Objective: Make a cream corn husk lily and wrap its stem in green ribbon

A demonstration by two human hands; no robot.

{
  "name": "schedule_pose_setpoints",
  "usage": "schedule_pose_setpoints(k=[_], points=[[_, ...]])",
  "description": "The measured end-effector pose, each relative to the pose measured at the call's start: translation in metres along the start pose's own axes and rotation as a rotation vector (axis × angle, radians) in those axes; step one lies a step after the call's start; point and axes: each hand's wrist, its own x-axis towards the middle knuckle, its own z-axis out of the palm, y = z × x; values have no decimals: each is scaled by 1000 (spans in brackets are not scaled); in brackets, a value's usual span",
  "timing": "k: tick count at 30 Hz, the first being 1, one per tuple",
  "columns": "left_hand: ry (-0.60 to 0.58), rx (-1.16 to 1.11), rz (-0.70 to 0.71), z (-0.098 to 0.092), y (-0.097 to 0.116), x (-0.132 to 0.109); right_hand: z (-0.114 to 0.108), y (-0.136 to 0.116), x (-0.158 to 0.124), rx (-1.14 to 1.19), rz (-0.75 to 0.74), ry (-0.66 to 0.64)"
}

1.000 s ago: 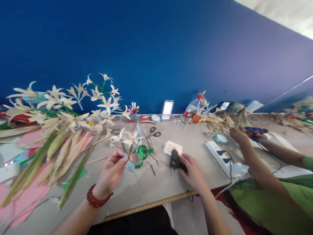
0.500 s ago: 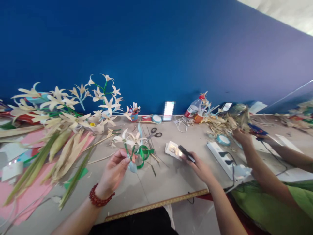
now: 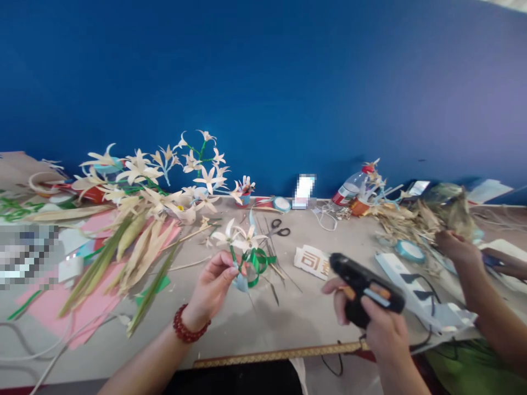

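My left hand [image 3: 216, 280] pinches the green stems of a small spray of white-petalled handmade flowers [image 3: 241, 235] between thumb and fingertips. Loops of green ribbon [image 3: 260, 262] and a pale blue piece of tape [image 3: 241, 282] hang beside these fingers. My right hand [image 3: 381, 323] is wrapped round the handle of a black glue gun [image 3: 362, 282], held above the table with its nozzle pointing left. A white card with brown print [image 3: 312, 261] lies just beyond the nozzle. Black-handled scissors [image 3: 281, 228] rest behind the flowers.
Finished flowers [image 3: 140, 167] and dried husks [image 3: 140, 249] cover the left side, on pink paper [image 3: 78, 312]. A white power strip [image 3: 405, 285] lies right of the glue gun. A co-worker's hand [image 3: 459, 249] is at the right. A plastic bottle [image 3: 349, 186] stands near the wall.
My right hand has lifted the glue gun from beside the printed card and turned it, so its body now shows. My left hand keeps the flowers. The view has swung to the left.
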Motion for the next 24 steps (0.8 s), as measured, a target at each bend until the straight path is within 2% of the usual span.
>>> schedule_pose_setpoints(k=[3, 4, 6, 9, 12, 16, 24], points=[[-11, 8, 16, 3, 1, -1, 35, -17, -10, -93, -5, -251], [-7, 18, 24, 4, 2, -1, 45, -22, -11, -137, 10, -298], [2, 45, 44, 6, 4, -2, 62, -29, -10, -216, 2, -369], [-1, 62, 72, 8, 6, -4, 77, -36, -6, -353, -27, -390], [-12, 63, 78, 9, 8, -6, 81, -40, -2, -444, -28, -390], [-24, 69, 93, 9, 8, -9, 79, -39, -2, -441, -18, -414], [-38, 61, 93, 12, 8, -7, 79, -31, -2, -270, -6, -400]])
